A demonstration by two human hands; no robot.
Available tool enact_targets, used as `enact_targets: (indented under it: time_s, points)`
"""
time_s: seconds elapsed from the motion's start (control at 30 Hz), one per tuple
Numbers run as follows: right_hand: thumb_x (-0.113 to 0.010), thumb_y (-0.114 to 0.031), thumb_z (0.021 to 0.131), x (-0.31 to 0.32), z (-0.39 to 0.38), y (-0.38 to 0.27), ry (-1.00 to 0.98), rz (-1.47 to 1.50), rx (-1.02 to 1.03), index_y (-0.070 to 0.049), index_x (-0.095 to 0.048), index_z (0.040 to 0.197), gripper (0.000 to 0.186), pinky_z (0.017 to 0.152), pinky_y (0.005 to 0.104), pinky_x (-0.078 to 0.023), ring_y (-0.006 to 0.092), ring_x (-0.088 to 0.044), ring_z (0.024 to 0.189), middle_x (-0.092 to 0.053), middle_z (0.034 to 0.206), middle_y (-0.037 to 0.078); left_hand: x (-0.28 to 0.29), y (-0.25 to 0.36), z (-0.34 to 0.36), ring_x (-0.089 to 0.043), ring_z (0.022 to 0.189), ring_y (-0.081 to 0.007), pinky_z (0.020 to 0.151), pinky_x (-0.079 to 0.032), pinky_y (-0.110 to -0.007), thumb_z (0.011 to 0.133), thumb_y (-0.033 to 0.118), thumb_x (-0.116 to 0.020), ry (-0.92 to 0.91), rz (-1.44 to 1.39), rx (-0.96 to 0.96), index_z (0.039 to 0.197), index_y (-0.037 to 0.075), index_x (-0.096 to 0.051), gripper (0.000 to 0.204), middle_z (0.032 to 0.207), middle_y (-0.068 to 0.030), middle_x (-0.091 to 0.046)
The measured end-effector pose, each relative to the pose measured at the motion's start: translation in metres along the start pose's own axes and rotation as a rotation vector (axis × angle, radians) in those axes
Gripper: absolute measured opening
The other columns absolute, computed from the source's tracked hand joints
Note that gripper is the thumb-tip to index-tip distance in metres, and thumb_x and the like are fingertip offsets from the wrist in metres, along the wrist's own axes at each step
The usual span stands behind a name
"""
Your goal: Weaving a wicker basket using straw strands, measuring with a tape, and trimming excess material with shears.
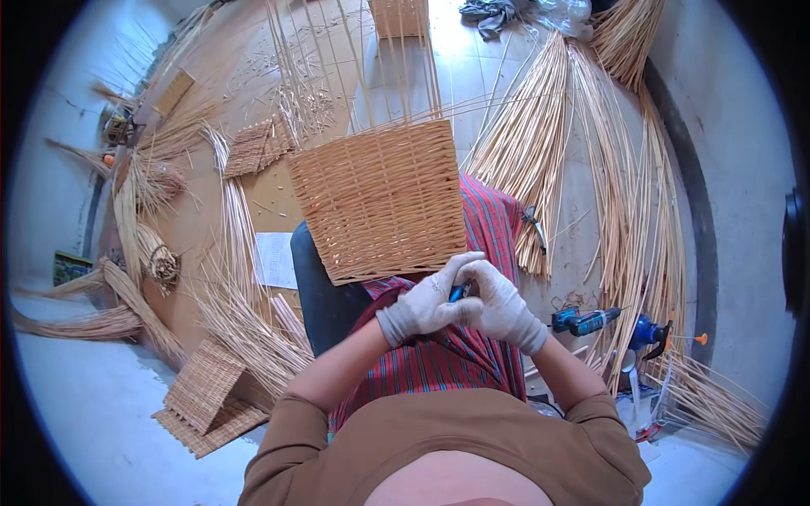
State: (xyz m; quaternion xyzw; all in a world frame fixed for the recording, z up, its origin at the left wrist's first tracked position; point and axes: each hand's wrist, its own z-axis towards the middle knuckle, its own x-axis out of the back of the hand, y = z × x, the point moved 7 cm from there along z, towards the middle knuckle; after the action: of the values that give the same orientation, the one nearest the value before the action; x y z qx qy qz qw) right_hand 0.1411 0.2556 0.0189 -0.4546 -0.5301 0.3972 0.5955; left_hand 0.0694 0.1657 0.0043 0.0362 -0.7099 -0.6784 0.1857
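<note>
Both gloved hands meet at 5 o'clock of the wicker basket [380,198], just below its rim. Left hand [426,304] and right hand [502,305] are clasped together around a small blue-handled tool [460,292]. Basket rests on striped cloth [439,358] over the lap. Blue power drill [586,320] at 3 o'clock, apart from the hands.

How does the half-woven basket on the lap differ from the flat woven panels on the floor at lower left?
The basket is box-shaped, with loose stakes sticking up from it; the panels lie flat, trimmed. The basket rests on the striped cloth near both gloved hands; the panels lie out of reach. Both are woven from pale wicker.
</note>
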Motion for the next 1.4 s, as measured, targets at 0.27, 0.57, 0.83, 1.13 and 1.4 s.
enact_targets:
  time_s: [0.27,0.57,0.83,1.13,1.4]
  points:
    - [-0.072,0.005,0.083,0.029,0.027,0.029,-0.146,0.631,-0.185,-0.005,-0.059,0.09,0.017,0.076,0.0242,-0.05,0.0069,-0.057,0.082,-0.059,0.082,-0.002,0.013,-0.014,-0.024,-0.068,0.101,-0.0333,0.086,-0.053,-0.042,0.098,0.05,-0.056,-0.036,0.226,0.243,0.143,0.006,-0.044,0.064,0.103,-0.021,-0.068]
    - [-0.071,-0.05,0.083,0.069,0.169,-0.068,0.637,-0.856,0.579,-0.008,-0.062,0.127,0.062,0.117,0.0507,-0.029,0.0341,-0.048,0.133,-0.058,0.136,0.013,0.185,0.052,0.055,-0.053,0.059,-0.0077,0.053,-0.044,-0.023,0.108,0.03,-0.047,0.903,0.119,-0.196,0.103,0.004,-0.061,0.03,0.084,-0.0023,-0.06]
    - [-0.078,-0.055,0.071,0.051,0.21,-0.027,0.542,-0.806,0.52,-0.01,-0.065,0.115,0.064,0.12,0.0556,-0.021,0.0341,-0.049,0.13,-0.063,0.119,0.01,0.207,0.035,0.089,-0.055,0.064,-0.0151,0.062,-0.047,-0.03,0.106,0.028,-0.049,0.686,0.435,-0.105,0.101,0.003,-0.065,0.03,0.075,-0.0059,-0.058]
    - [-0.071,-0.036,0.087,0.062,0.151,0.005,0.651,-0.727,0.535,-0.016,-0.062,0.131,0.049,0.114,0.0523,-0.031,0.0346,-0.049,0.131,-0.055,0.137,0.013,0.186,0.018,0.064,-0.059,0.069,-0.0134,0.061,-0.048,-0.029,0.106,0.028,-0.049,0.818,0.105,-0.274,0.118,0.004,-0.06,0.029,0.084,-0.0084,-0.063]
    - [-0.069,-0.022,0.082,0.126,0.02,0.345,0.639,-0.526,-0.571,-0.005,-0.059,0.129,0.051,0.105,0.0425,-0.044,0.0364,-0.058,0.117,-0.064,0.121,0.021,0.104,-0.057,-0.061,-0.055,0.057,-0.0109,0.048,-0.044,-0.021,0.108,0.038,-0.042,1.113,-0.16,0.255,0.101,0.007,-0.056,0.035,0.079,-0.0079,-0.061]
